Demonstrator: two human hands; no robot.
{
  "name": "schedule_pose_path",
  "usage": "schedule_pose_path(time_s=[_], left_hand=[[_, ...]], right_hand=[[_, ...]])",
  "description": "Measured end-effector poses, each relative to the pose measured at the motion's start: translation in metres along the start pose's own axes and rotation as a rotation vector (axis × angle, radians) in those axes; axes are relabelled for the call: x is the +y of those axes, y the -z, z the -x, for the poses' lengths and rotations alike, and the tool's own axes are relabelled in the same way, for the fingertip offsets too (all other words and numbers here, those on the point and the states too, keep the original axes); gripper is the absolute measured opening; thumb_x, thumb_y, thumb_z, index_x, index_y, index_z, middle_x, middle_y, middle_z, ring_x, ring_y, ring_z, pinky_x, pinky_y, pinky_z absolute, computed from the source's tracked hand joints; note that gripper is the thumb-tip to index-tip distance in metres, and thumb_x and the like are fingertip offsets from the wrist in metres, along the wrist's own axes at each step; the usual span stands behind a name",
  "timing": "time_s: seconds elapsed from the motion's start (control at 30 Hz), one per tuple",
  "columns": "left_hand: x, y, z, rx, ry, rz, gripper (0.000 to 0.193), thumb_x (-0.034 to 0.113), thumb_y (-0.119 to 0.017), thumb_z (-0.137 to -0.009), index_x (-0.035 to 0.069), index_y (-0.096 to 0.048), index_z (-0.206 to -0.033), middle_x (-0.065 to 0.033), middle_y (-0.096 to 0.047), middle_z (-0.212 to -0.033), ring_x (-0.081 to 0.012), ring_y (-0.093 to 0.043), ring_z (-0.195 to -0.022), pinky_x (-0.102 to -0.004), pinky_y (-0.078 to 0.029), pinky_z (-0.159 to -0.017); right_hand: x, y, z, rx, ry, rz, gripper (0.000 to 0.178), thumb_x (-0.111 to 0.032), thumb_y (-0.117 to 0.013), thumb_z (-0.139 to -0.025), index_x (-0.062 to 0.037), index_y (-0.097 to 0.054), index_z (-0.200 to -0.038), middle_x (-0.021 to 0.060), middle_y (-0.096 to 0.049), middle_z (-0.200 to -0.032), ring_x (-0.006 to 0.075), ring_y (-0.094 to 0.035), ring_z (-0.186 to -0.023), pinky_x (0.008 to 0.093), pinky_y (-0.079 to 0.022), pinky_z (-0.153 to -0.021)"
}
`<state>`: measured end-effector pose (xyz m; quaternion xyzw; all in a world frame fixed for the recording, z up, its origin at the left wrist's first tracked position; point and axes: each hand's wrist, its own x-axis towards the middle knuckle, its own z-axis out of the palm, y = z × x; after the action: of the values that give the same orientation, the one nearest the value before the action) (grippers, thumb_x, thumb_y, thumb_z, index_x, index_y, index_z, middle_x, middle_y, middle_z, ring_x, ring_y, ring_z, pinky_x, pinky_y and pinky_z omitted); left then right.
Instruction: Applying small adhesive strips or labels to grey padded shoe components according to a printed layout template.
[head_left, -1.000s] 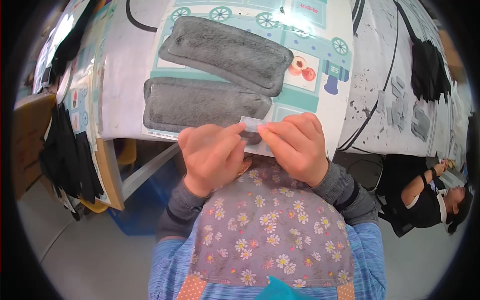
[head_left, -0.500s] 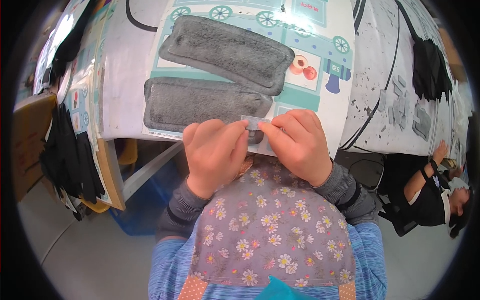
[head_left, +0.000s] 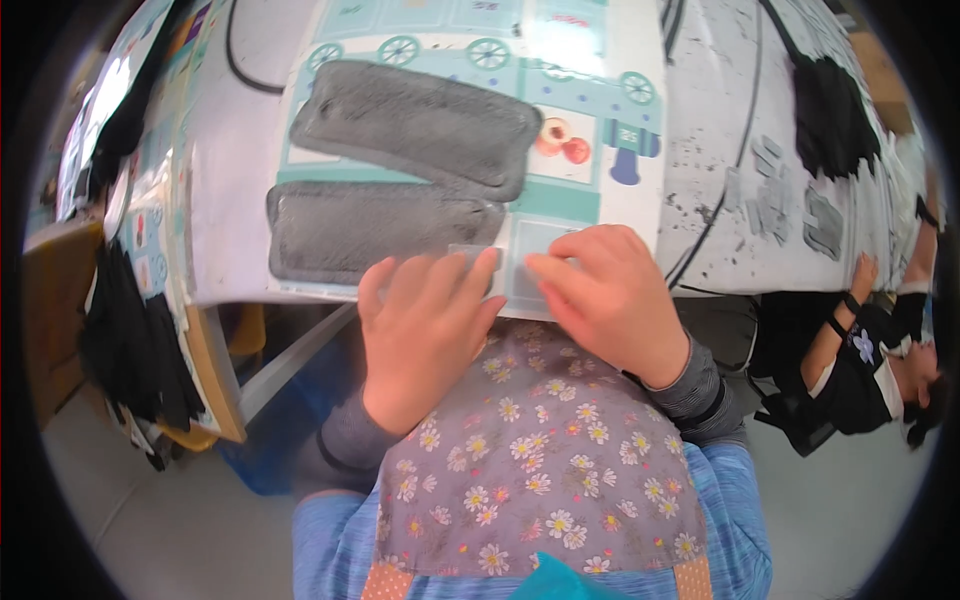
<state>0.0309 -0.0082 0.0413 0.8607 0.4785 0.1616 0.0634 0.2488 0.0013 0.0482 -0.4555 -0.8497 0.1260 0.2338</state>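
Two long dark-grey fuzzy pads lie on a printed sheet: the far pad (head_left: pixel 415 125) slants down to the right, and the near pad (head_left: pixel 370 230) sits close to the table's front edge. My left hand (head_left: pixel 420 325) rests at the near pad's right end, fingers stretched forward and covering that corner. Just beyond its fingertips shows a small pale, see-through piece (head_left: pixel 474 249), partly hidden. To the right, my right hand (head_left: pixel 615 300) hovers over the sheet's edge. Its fingers are bent, with thumb and forefinger apart and nothing visible between them.
The printed sheet (head_left: pixel 630 190) covers the middle of the white table. Small grey pieces (head_left: pixel 770 205), a dark cable (head_left: pixel 715 215) and black cloth strips (head_left: pixel 835 115) lie right. More black strips (head_left: pixel 140 340) hang left. Another person (head_left: pixel 860 345) works at the far right.
The small pale piece, pinched between both hands before, now lies at the near pad's end under my left fingers. My right hand has let go and moved away. The whole view has shifted slightly.
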Motion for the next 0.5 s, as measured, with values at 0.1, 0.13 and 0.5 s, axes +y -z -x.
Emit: schedule_pose_path(time_s=[0.1, 0.13, 0.5], left_hand=[[0.003, 0.002, 0.002, -0.052, 0.041, -0.087, 0.041, 0.034, -0.074, -0.085, 0.02, -0.07, -0.124, -0.0002, -0.062, -0.11, -0.0205, -0.055, -0.107, -0.0458, -0.03, -0.108], [0.003, 0.003, 0.003, -0.041, 0.03, -0.068, 0.041, 0.034, -0.074, -0.085, 0.02, -0.07, -0.124, -0.0002, -0.062, -0.11, -0.0205, -0.055, -0.107, -0.0458, -0.03, -0.108], [-0.002, -0.001, 0.006, 0.043, 0.107, 0.108, 0.035, 0.023, -0.072, -0.087, 0.01, -0.067, -0.119, -0.0047, -0.064, -0.116, -0.0257, -0.055, -0.109, -0.0445, -0.032, -0.104]], right_hand=[[0.029, 0.037, 0.011, 0.1, -0.32, -0.011, 0.008, -0.01, -0.065, -0.088, -0.002, -0.066, -0.088, 0.0114, -0.063, -0.085, 0.0328, -0.061, -0.082, 0.0419, -0.048, -0.073], [0.043, 0.048, 0.017, 0.142, -0.459, 0.033, 0.011, -0.012, -0.065, -0.09, -0.001, -0.064, -0.087, 0.0139, -0.063, -0.084, 0.0355, -0.061, -0.08, 0.0432, -0.048, -0.071], [0.149, 0.083, 0.056, 0.16, -1.06, 0.073, 0.025, -0.019, -0.075, -0.085, 0.0024, -0.063, -0.088, 0.0109, -0.066, -0.081, 0.0223, -0.063, -0.073, 0.0343, -0.049, -0.069]])
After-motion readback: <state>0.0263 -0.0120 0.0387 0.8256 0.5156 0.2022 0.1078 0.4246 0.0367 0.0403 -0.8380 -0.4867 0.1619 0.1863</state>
